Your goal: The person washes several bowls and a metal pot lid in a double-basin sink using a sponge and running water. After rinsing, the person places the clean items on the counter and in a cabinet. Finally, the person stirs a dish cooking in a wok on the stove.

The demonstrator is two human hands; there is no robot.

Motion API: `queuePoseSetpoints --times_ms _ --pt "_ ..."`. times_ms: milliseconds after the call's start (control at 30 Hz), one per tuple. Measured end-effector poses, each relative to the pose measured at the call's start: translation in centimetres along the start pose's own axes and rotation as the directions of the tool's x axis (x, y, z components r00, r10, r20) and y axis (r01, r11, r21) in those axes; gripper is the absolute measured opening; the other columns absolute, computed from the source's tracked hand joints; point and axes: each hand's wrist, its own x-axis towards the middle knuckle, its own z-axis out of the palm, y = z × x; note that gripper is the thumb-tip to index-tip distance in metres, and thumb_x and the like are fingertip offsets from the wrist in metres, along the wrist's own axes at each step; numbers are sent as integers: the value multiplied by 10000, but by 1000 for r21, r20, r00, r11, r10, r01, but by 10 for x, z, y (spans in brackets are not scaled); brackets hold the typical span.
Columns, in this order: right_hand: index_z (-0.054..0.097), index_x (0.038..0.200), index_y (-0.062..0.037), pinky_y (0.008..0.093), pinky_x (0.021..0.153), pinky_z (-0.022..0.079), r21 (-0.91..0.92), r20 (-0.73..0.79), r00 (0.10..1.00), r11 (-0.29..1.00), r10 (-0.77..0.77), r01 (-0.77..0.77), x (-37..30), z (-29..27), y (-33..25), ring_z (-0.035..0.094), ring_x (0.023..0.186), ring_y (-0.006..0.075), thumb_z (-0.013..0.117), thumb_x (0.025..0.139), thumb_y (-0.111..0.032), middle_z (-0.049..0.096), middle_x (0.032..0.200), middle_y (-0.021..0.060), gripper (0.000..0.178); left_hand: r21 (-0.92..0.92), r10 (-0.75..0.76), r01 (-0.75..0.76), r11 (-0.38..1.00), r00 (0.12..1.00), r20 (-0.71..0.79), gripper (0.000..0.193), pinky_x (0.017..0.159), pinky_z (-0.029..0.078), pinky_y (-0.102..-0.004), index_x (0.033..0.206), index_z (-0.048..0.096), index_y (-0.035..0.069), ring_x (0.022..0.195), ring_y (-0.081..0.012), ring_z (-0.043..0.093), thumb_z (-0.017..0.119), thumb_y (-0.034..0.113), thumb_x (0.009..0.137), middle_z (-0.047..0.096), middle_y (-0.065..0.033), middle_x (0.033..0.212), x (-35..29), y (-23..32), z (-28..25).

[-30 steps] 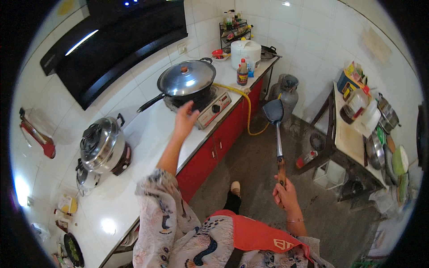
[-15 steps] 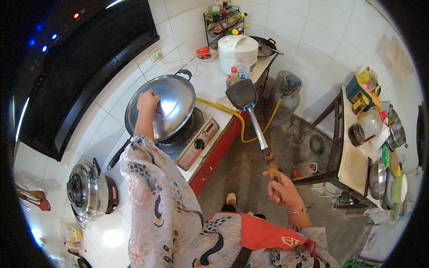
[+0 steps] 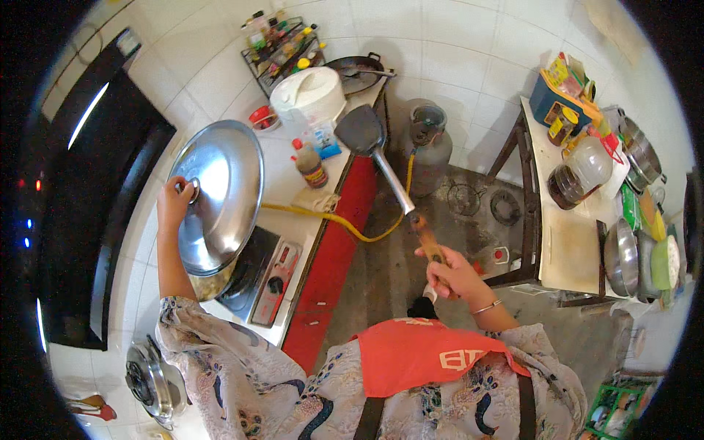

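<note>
My left hand [image 3: 173, 207] grips the knob of a large, shiny domed lid [image 3: 229, 192], which is tilted up over the stove. Below the lid's lower edge shows part of a pan with pale yellowish food [image 3: 211, 284]; the lid hides the rest. The pan sits on a cooktop with a dark plate and a knob panel [image 3: 276, 282]. In my right hand [image 3: 460, 277], closed round the wooden handle, is a wok spatula [image 3: 396, 180]. Its dark, broad blade points up and away, in the air beyond the counter's red front [image 3: 323, 275].
A sauce bottle [image 3: 309, 165], white rice cooker [image 3: 306, 95], spice rack [image 3: 282, 55] and black wok [image 3: 357, 72] stand along the counter. A yellow hose [image 3: 345, 226] runs to a gas cylinder [image 3: 429, 158]. A side table [image 3: 568, 253] with bowls is right; a steel pot [image 3: 150, 381] is lower left.
My left hand has lifted and tilted the lid, uncovering food in the pan. The view has shifted. The spatula stays in my right hand, blade up.
</note>
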Motion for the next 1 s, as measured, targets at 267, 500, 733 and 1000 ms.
queuePoseSetpoints --times_ms 267,500,733,1000 --pt "399 1238 -49 213 354 329 203 -261 928 925 -264 320 8 -157 -50 395 380 82 450 886 -106 486 593 41 361 -300 415 -371 879 905 96 215 582 459 -314 800 627 25 605 -185 596 607 232 746 612 -121 651 71 301 140" --pt "384 1235 -38 231 342 326 298 -426 864 861 -267 413 14 -240 -67 375 362 91 414 906 -90 470 577 48 335 -343 468 -369 864 841 271 242 662 481 -386 786 631 52 713 -298 618 607 284 720 636 -148 754 71 458 339" --pt "414 1208 -33 230 347 329 200 -616 771 915 -162 351 39 -287 -77 382 372 91 444 893 -104 484 578 43 325 -282 489 -405 870 787 376 249 704 481 -417 773 643 49 773 -323 611 579 279 703 634 -176 792 97 524 510" --pt "435 1209 -52 222 348 325 224 -724 681 971 108 83 106 -330 -111 421 384 99 490 865 -118 520 580 51 354 -165 312 -265 950 781 540 275 729 495 -420 881 598 23 816 -343 615 566 255 737 630 -195 872 142 524 729"
